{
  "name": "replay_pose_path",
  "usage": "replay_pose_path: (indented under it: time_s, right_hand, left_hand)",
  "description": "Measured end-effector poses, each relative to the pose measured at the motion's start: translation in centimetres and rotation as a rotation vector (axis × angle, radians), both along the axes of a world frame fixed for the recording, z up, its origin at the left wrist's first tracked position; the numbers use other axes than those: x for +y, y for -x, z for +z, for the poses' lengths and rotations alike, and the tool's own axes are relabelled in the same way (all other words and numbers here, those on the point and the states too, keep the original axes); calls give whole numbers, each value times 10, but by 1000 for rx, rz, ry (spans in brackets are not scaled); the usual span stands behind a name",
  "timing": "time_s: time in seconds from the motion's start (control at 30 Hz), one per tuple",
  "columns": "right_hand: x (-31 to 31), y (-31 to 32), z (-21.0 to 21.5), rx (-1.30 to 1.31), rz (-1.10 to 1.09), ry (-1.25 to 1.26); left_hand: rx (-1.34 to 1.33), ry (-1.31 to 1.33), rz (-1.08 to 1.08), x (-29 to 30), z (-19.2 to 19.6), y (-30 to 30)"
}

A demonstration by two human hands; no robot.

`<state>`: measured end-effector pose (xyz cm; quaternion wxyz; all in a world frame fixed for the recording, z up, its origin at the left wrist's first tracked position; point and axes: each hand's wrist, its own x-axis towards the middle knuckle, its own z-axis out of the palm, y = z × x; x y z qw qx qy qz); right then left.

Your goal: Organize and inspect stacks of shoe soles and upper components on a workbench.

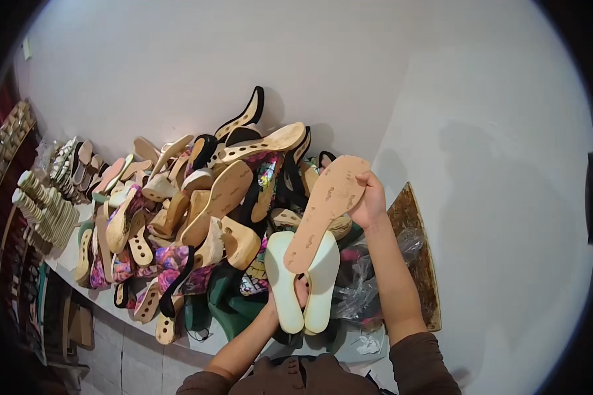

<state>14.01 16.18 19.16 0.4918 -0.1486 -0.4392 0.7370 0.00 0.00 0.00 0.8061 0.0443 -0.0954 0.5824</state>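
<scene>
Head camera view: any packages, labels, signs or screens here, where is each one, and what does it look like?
Clear plastic bag: crumpled, on the table right of the shoe-part pile, beside the right forearm.
Stamped marks on the tan insole: small dark prints, held up by the right hand.
No signs or screens show.

Dark brown sleeves (pixel 420 363) pushed up above the elbows, bare forearms, bare hands (pixel 370 201).
</scene>
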Motion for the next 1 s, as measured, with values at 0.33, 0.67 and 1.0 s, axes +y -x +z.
replay_pose_path:
  time_s: [0.33,0.67,1.0]
  right_hand:
    - [-12,-20,-13,-541,-177,179]
    - [-62,-27,-56,-1529,-357,-307]
    - [-102,-4,-104,-1623,-448,-233]
  left_hand:
    - [-190,143,-116,1,25,-6]
    - [116,138,-83,-2,19,-10]
    - [179,326,-144,-18,12,-12]
